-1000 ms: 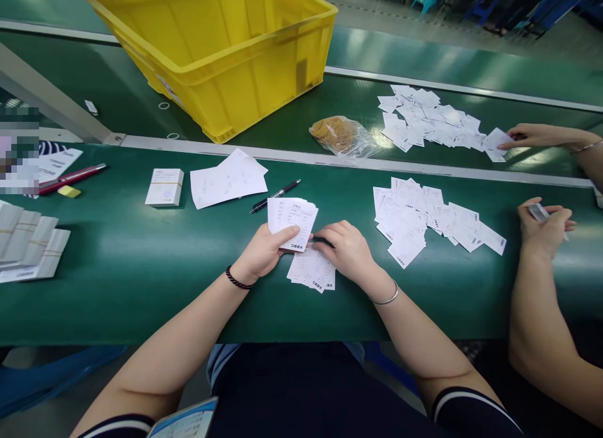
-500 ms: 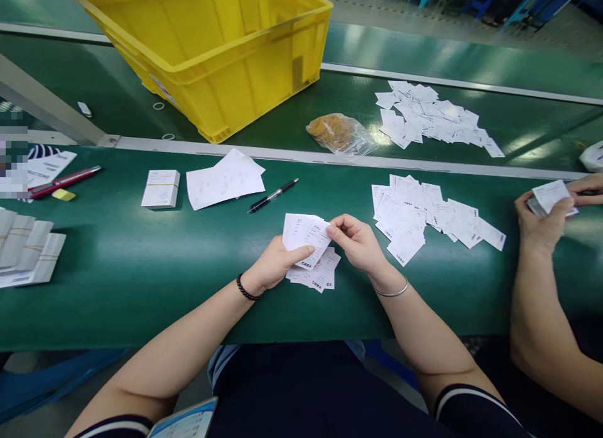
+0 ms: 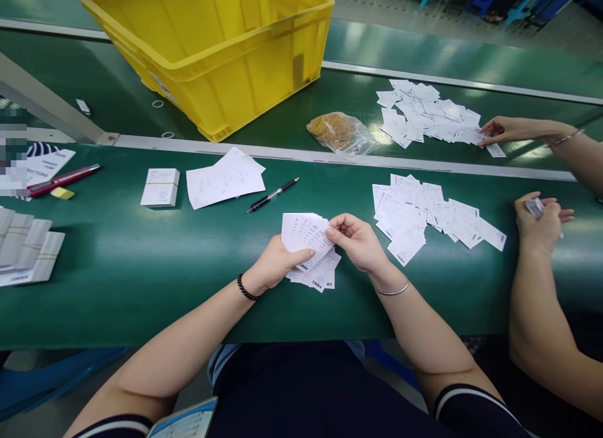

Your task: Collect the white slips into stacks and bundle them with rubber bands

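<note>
A fanned stack of printed white cards [image 3: 304, 234] is held in my left hand [image 3: 277, 262], the thumb pressed across its front. My right hand [image 3: 354, 240] pinches the upper right edge of the same cards between thumb and fingertips. Beneath them, more loose cards [image 3: 325, 276] lie on the green table. A spread of similar cards [image 3: 407, 215] rests to the right of my right hand. Beyond my left hand are a black pen [image 3: 273, 195], blank-looking paper sheets [image 3: 226, 179] and a card bundle [image 3: 160, 188] with a band round it.
A large yellow bin [image 3: 254, 73] stands behind the metal rail, beside a plastic bag of rubber bands [image 3: 339, 133]. A card heap [image 3: 428, 114] lies farther right, with a co-worker's hand [image 3: 502, 131] on its edge. Banded bundles [image 3: 31, 243] and a red pen [image 3: 66, 180] are at left.
The cards in my left hand are fanned wider, with several more edges showing. At right, one co-worker's hand has reached to the far heap while the other keeps its cards.
</note>
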Demonstrator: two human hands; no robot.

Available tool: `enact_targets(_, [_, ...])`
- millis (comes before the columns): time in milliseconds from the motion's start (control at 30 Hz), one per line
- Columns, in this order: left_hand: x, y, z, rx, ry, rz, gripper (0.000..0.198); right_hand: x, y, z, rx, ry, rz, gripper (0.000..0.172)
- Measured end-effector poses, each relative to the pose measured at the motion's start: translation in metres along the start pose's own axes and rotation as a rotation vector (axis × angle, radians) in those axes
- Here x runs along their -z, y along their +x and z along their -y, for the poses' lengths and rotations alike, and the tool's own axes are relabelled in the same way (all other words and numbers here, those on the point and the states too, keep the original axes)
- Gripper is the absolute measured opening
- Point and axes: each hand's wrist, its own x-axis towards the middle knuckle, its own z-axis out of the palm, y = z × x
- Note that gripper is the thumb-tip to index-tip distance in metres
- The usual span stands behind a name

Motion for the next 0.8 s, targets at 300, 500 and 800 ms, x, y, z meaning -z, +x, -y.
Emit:
enact_targets(300, [0.009,0.004,-0.015,-0.093,-0.170,-0.098,0.040,0.007,-0.003,0.004,-0.065,-0.157,0.009,0.028])
enact_targets(500, [0.017,0.006,-0.031,-0.175,-0.176,-0.231,0.052,0.004,-0.006,0.001,-0.101,-0.401,0.203,0.008])
enact_targets(800, [0.012,0.003,-0.028,-0.131,-0.157,-0.163,0.053,-0.002,-0.006,-0.003,0.086,-0.812,0.223,0.025])
